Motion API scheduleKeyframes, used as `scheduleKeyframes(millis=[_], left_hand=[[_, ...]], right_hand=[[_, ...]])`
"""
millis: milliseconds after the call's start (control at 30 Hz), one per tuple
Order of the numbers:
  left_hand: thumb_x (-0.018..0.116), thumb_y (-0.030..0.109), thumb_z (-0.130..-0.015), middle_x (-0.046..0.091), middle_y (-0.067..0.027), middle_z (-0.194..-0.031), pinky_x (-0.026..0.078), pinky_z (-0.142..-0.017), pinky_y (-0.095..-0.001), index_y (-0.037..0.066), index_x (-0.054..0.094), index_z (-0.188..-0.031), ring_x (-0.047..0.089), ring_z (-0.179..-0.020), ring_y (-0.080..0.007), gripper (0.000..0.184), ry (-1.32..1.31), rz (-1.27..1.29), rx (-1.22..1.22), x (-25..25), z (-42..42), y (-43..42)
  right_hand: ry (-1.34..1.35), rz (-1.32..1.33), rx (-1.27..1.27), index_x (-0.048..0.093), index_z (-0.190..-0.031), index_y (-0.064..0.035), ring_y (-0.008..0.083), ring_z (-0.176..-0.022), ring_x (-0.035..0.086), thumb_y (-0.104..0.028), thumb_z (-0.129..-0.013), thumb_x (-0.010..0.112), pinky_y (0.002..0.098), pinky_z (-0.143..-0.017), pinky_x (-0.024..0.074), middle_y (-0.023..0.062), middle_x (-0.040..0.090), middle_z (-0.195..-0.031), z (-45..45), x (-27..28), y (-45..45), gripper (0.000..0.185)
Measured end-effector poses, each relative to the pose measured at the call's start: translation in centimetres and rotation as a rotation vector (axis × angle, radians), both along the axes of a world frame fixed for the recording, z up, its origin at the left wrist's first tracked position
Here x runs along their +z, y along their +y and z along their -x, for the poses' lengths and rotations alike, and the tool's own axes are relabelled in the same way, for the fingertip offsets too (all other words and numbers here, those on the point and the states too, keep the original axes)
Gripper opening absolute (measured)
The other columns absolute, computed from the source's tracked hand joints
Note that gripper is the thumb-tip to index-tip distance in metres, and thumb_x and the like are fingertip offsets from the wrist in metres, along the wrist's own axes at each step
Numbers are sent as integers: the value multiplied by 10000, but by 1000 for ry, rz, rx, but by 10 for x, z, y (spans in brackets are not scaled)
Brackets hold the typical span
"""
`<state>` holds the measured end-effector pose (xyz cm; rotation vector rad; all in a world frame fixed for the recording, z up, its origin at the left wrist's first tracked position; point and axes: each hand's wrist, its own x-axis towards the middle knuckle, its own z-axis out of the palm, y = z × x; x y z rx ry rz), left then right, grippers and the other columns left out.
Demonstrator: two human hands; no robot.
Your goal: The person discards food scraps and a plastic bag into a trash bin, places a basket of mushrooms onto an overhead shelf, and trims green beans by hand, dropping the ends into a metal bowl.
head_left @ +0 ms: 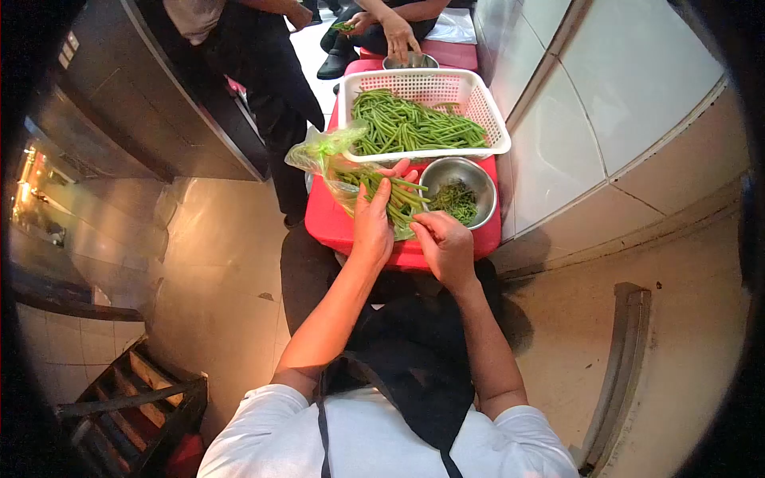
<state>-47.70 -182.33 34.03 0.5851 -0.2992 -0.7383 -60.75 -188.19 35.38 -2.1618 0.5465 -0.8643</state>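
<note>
My left hand (pixel 374 219) is wrapped round a bunch of green beans (pixel 405 191), their ends pointing right. My right hand (pixel 443 245) is closed in a pinch at the ends of these beans, near the steel bowl (pixel 488 209). Small cut-off bean ends (pixel 454 201) lie in that bowl. Beside and beneath my left hand is a clear plastic bag (pixel 325 150), bunched up at its left end. Just beyond, a white perforated basket (pixel 502 145) holds a heap of green beans (pixel 414 123).
Everything stands on a red box-like surface (pixel 328 215). Across from me another person's hand (pixel 398 36) reaches into a second steel bowl (pixel 426 60). A person in dark trousers (pixel 255 72) stands at the left. A tiled wall (pixel 590 103) runs along the right.
</note>
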Motion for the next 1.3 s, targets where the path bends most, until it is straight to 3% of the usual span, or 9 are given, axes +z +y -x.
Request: scheduleKeyframes(millis=[233,333,400,467,867,1000,1100,1200,1300], left_hand=[[525,210,-1035,566,-186,-1388,503,-1020,-436,77,557,-1188,595,-1226,-298,205,-97,-89,71,-4,4,-2],[556,303,-1016,629,-67,-1066,469,-971,-368,68,571,-1206,604,-1030,-214,302,-302,-274,197,13,15,10],[500,170,-1041,629,-130,-1287,426,-1057,-355,55,568,-1208,580,-1184,-222,214,-357,49,249,-29,11,-7],[508,130,-1038,588,-155,-1352,407,-1092,-346,45,567,-1116,566,-1233,-208,130,-253,33,147,-23,9,-5],[472,104,-1050,595,-163,-1357,394,-1086,-330,34,546,-1099,540,-1281,-211,113,-420,2,229,-5,15,13],[477,106,-1049,620,-134,-1328,403,-1073,-326,41,549,-1160,540,-1271,-194,147,-514,-59,339,-6,28,15],[512,125,-1038,643,-114,-1280,424,-1050,-325,48,565,-1195,560,-1230,-179,183,-55,31,270,-22,18,10],[575,218,-1018,667,-98,-1188,491,-947,-317,64,611,-1165,604,-1114,-170,216,-274,-131,388,-18,-5,19],[516,244,-1048,612,-103,-1283,496,-976,-354,75,518,-1292,593,-1155,-191,296,-184,-223,389,-15,-18,26]], right_hand=[[-71,211,-97,660,-857,-14,355,-769,649,-60,-848,665,431,-680,513,167,662,-844,-7,-16,3,47],[-85,135,-148,633,-820,-6,357,-700,611,-59,-868,597,437,-624,462,177,617,-774,-14,-22,4,80],[-15,114,-177,635,-835,8,357,-707,611,-56,-863,613,442,-652,469,181,623,-783,-16,-20,4,74],[-11,169,-154,622,-828,22,366,-716,604,-49,-867,623,456,-665,461,187,609,-778,-18,-28,3,80],[161,294,-202,572,-764,27,407,-720,590,-86,-870,609,501,-657,427,216,600,-777,-30,-18,15,159],[241,107,-224,623,-827,27,414,-736,617,-160,-869,636,499,-682,462,228,641,-794,-34,-17,20,193],[117,169,-176,650,-842,16,390,-727,635,-146,-869,631,464,-675,482,226,650,-790,-32,-29,14,165],[88,64,-110,657,-805,17,339,-696,646,-108,-866,629,419,-652,486,202,659,-769,-21,1,24,142],[-21,-444,4,636,-781,21,104,-620,533,-121,-911,612,315,-585,437,77,580,-640,-12,16,20,194]])
